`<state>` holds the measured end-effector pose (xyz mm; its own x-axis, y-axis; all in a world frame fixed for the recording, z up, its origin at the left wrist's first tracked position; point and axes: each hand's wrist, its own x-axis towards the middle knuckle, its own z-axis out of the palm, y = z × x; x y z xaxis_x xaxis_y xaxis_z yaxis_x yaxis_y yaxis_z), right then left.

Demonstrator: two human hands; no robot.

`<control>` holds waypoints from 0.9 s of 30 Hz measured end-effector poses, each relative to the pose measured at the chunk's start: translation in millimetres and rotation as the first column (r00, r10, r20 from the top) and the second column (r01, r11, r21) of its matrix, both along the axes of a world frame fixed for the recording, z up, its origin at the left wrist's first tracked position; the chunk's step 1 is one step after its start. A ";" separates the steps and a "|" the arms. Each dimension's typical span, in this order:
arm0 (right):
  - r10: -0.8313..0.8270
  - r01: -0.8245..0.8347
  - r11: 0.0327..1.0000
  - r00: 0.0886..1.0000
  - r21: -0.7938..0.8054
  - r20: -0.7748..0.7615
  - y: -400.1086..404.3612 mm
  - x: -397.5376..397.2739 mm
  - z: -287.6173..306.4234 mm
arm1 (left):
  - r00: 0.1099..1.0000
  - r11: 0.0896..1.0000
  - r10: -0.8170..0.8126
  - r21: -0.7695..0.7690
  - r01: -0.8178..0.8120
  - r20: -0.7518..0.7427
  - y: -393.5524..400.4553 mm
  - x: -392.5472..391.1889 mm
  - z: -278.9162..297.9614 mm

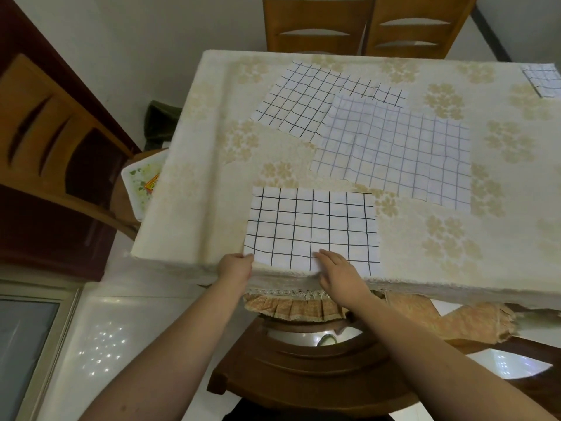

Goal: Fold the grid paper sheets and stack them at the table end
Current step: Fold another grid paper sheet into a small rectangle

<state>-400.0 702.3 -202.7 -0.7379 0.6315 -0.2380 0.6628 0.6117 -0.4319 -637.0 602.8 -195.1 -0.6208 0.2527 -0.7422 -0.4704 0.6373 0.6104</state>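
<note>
A white sheet with a bold black grid [312, 226] lies flat at the near edge of the table [194, 165]. My left hand [236, 267] pinches its near left corner at the table edge. My right hand [340, 276] rests flat on the sheet's near edge, fingers straight. Farther back lie a larger creased sheet with a faint blue grid [400, 156] and, partly under it, another black-grid sheet [309, 98]. A folded grid sheet [543, 79] sits at the far right corner.
The table wears a cream floral cloth. Two wooden chairs [364, 25] stand at the far side, one chair [318, 369] sits right below me, another [54, 147] at the left. A white tray [141, 180] sits beside the table's left edge.
</note>
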 end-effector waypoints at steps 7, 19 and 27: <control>-0.053 0.051 0.996 0.998 -0.069 -0.030 2.6 -3.4 4.7 | 0.975 0.968 -0.097 0.209 0.139 -0.197 8.4 14.5 41.5; -0.554 0.430 0.812 0.780 -0.395 -0.290 25.6 10.2 41.0 | 0.694 0.741 -0.508 0.153 0.654 -0.511 51.6 95.1 82.6; -0.762 0.629 0.647 0.554 -0.431 -0.335 68.3 46.0 46.9 | 0.494 0.575 -0.648 0.053 0.816 -0.579 94.2 154.1 69.0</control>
<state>-354.1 770.6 -155.8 -0.1413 0.9642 -0.2244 0.5164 -0.1216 -0.8476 -482.9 697.0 -126.1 -0.3227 0.9179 -0.2307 0.4703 0.3671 0.8026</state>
